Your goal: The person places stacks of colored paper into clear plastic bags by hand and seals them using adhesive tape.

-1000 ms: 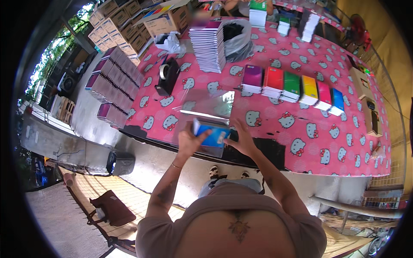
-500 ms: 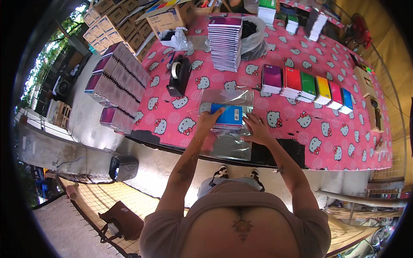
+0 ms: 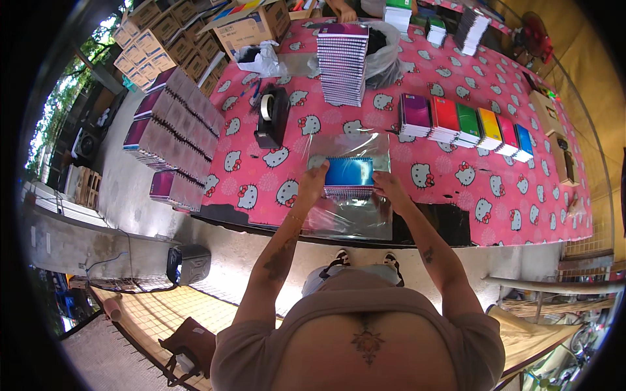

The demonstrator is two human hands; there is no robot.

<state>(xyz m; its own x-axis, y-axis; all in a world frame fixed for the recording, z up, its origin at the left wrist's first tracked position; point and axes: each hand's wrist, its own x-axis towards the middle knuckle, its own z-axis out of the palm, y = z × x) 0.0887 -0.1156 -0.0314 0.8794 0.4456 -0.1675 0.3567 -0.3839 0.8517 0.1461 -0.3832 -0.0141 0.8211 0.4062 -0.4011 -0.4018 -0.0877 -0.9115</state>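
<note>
A small stack of spiral notebooks with a shiny blue cover on top (image 3: 349, 173) lies on a clear plastic sheet (image 3: 355, 221) near the table's front edge. My left hand (image 3: 314, 182) grips the stack's left end, thumb at the upper left corner. At the right end, my right hand (image 3: 389, 187) holds it with fingers bent round the edge. The coil binding runs along the far side of the blue cover. Fingertips under the stack are hidden.
A black tape dispenser (image 3: 272, 117) stands left of the sheet. Beyond it rises a tall notebook pile (image 3: 342, 68). Purple notebook stacks (image 3: 173, 130) line the left edge. Colourful notebook stacks (image 3: 445, 117) form a row at right. A co-worker's hand (image 3: 347, 13) shows at the far edge.
My left thumb has slid off the blue cover to its left corner. My right hand has closed in on the right end. Glare now covers the cover where a white label showed.
</note>
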